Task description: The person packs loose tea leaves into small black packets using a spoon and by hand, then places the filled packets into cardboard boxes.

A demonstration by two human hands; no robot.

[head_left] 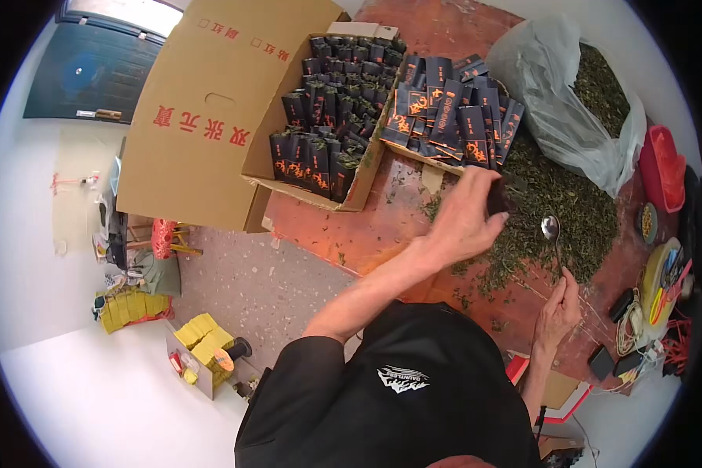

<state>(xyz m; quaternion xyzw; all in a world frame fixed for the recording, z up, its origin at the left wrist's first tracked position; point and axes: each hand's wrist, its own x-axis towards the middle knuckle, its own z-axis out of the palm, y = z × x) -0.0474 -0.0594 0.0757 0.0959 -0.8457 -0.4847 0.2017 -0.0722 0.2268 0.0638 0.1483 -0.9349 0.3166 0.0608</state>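
My left hand (464,214) is closed around a dark tea pouch (498,196), its thumb and fingers at the pouch's sides. The pouch is partly hidden by the hand. A metal spoon (551,228) is in my right hand (558,312), gripped by its handle, with the bowl over the heap of loose tea leaves (577,222). Just beyond my left hand, a shallow cardboard box (437,161) is piled with flat black tea pouches (447,109).
A large carton (355,195) holds rows of upright, leaf-filled pouches, its flap (203,109) spread left. A plastic bag (542,101) of tea leaves stands behind the heap. A red container (663,168), small bowl (647,223), cords and a phone (600,363) line the right edge.
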